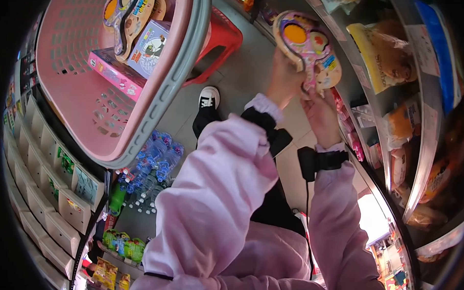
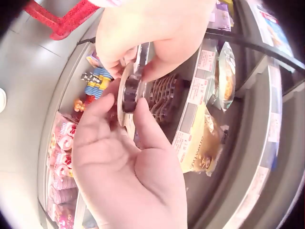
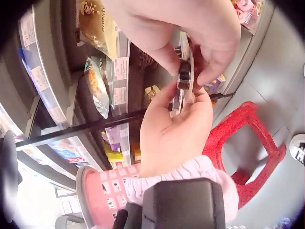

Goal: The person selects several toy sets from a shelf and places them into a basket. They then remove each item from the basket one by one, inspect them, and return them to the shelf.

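Observation:
A flat, lobed package (image 1: 317,51), tan with purple-pink patterning and round yellow and red windows, is held up before the shelves. At its lower left edge my left hand (image 1: 284,81) grips it. My right hand (image 1: 322,117) pinches its bottom end from below. The left wrist view shows the package (image 2: 122,98) nearly edge-on between thumbs and fingers of both hands. Both hands also meet on the package (image 3: 185,74) in the right wrist view, its printed face turned away. Similar lobed packages (image 1: 136,24) lie in the pink basket (image 1: 82,124).
Inside the basket are also a pink box (image 1: 117,75) and a blue-violet box (image 1: 152,45). A red stool (image 1: 220,50) stands beneath it. Shelves with bagged bread (image 1: 386,58) line the right. Bottles (image 1: 152,165) are on the floor. Several stacked packages (image 2: 164,95) sit behind my hands.

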Tool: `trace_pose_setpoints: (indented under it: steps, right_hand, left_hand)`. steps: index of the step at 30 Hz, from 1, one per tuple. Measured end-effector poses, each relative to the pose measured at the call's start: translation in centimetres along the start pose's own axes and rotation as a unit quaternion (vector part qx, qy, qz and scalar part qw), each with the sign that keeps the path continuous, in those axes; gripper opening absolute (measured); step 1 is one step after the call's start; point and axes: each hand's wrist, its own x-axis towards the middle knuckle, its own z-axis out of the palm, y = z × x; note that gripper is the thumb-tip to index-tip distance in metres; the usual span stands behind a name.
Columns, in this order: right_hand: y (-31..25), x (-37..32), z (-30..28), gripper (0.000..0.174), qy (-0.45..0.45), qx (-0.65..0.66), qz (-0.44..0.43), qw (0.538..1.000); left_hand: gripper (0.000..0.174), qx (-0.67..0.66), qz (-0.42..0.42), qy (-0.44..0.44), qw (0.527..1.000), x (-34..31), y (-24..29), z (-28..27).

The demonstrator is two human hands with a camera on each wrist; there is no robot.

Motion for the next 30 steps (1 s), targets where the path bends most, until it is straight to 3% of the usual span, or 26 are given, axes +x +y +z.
trace_pose_setpoints:
  steps: [3, 6, 7, 12, 15, 18, 19, 22, 26, 28, 30]
  right_hand:
    - [-1.4, 3.6, -2.1, 0.032, 0.019, -0.021, 0.006, 1.0]
    - [-3.1, 6.3, -2.4, 0.031, -0.026, -0.052, -0.021, 0.998]
    - [-3.2, 7.6, -3.7, 0.033, -0.041, -0.047, 0.008, 0.998]
    - [-4.5, 11.1, -6.2, 0.03, -0.056, -0.032, 0.06, 0.996]
    - [-4.8, 13.2, -6.4, 0.027, -0.029, 0.022, 0.111, 0.993]
    - [-4.7, 13.9, -5.0, 0.027, -0.034, -0.04, 0.005, 0.999]
    - [-4.6, 14.5, -5.3, 0.027, -0.029, -0.056, -0.017, 0.998]
    - [-4.6, 15.8, -6.3, 0.027, 0.024, -0.082, 0.005, 0.996]
    - [-4.1, 17.8, -9.3, 0.017, 0.063, -0.119, 0.004, 0.991]
    - [-4.5, 16.4, -7.0, 0.011, 0.13, -0.141, -0.002, 0.982]
    - [-4.6, 16.1, -6.7, 0.01, 0.117, -0.147, -0.016, 0.982]
  left_hand:
    - [0.066, 0.08, 0.136, 0.028, 0.987, 5.0, -4.3, 0.4]
    - [0.056, 0.035, 0.074, -0.028, 0.996, 7.7, -4.8, 0.2]
    - [0.039, -0.007, 0.028, -0.013, 1.0, 6.7, -2.9, 1.0]
    - [0.018, -0.063, 0.005, -0.055, 0.996, 9.4, -4.0, 1.2]
    - [0.018, -0.009, 0.026, -0.007, 1.0, 11.4, -5.2, 2.0]
    - [0.018, 0.059, 0.025, -0.047, 0.997, 13.2, -6.2, 1.6]
    - [0.02, 0.069, -0.017, 0.024, 0.997, 14.2, -7.2, 2.3]
    - [0.018, 0.067, -0.004, 0.049, 0.997, 15.6, -8.8, 2.5]
    - [0.022, 0.04, -0.012, -0.005, 0.999, 14.9, -8.1, 1.8]
    - [0.028, 0.009, -0.038, -0.019, 0.999, 13.3, -6.2, 2.0]
    - [0.032, 0.06, -0.043, -0.022, 0.997, 13.7, -7.3, 2.0]
